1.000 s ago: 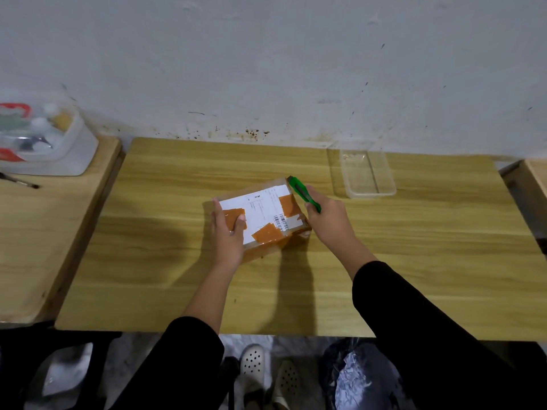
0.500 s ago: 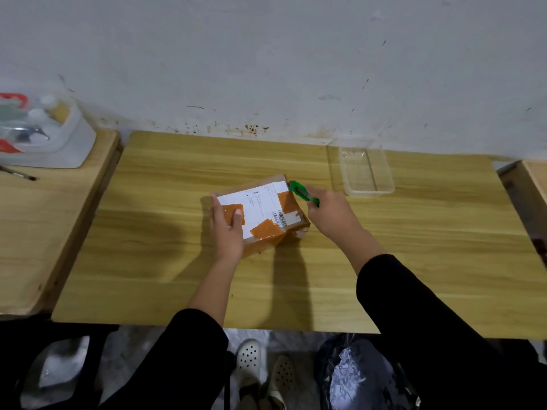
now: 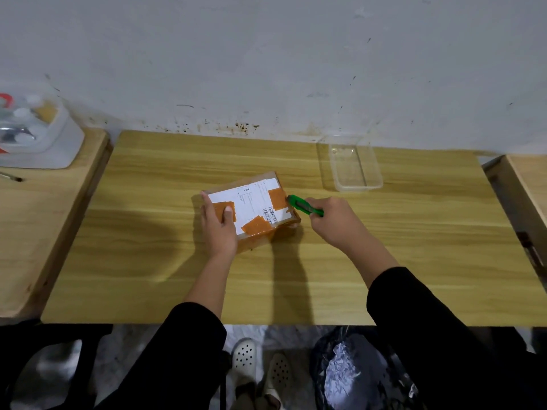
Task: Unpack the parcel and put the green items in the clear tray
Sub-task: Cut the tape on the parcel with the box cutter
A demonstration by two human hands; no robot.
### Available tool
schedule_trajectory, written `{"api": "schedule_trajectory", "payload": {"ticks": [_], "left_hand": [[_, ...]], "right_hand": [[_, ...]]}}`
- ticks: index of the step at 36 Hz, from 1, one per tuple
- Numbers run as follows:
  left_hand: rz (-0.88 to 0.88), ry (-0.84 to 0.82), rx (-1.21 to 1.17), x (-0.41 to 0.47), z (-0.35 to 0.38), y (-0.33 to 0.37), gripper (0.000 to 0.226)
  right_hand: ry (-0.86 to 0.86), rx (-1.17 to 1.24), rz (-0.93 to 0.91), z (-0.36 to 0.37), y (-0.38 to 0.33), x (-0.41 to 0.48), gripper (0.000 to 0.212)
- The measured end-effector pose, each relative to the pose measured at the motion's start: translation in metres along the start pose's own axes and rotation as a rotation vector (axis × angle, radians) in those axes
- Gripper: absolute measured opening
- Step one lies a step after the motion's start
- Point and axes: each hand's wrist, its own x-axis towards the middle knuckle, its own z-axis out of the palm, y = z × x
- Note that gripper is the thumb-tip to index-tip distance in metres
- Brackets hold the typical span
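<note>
A brown cardboard parcel (image 3: 260,202) with a white label and orange tape patches lies in the middle of the wooden table (image 3: 414,261). My left hand (image 3: 217,229) grips the parcel's left end, thumb on its top. My right hand (image 3: 333,221) holds a green utility knife (image 3: 305,205) whose tip touches the parcel's right edge. A clear plastic tray (image 3: 355,168) with nothing visible in it stands at the back right, near the wall.
A white container (image 3: 38,134) with small items sits on a second table at the left, a thin brush (image 3: 11,177) beside it. Another table edge (image 3: 527,184) is at the right. A dark bag with paper (image 3: 355,374) lies on the floor below.
My right hand has drawn the green knife along the parcel's right edge toward me. The left hand keeps its hold on the parcel.
</note>
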Motion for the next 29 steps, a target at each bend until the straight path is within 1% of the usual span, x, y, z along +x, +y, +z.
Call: {"api": "schedule_trajectory", "payload": {"ticks": [7,11,15,21,29], "left_hand": [[-0.008,-0.011,-0.011,-0.002,-0.003,0.002,0.06],[0.002,-0.025,-0.032,-0.004,-0.004,0.004,0.06],[0.017,-0.033,-0.021,-0.003,-0.005,0.002,0.061],[0.021,-0.03,-0.004,-0.001,-0.004,-0.001,0.062],[0.022,-0.04,-0.017,0.0,-0.003,-0.002,0.063]], "right_hand": [[-0.006,-0.025,-0.001,0.006,0.003,-0.025,0.044],[0.072,-0.026,-0.005,0.004,0.003,-0.029,0.042],[0.144,-0.005,0.003,0.002,0.003,-0.014,0.042],[0.152,0.048,0.015,0.012,-0.013,0.004,0.043],[0.136,0.013,0.007,0.021,-0.015,0.013,0.042]]}}
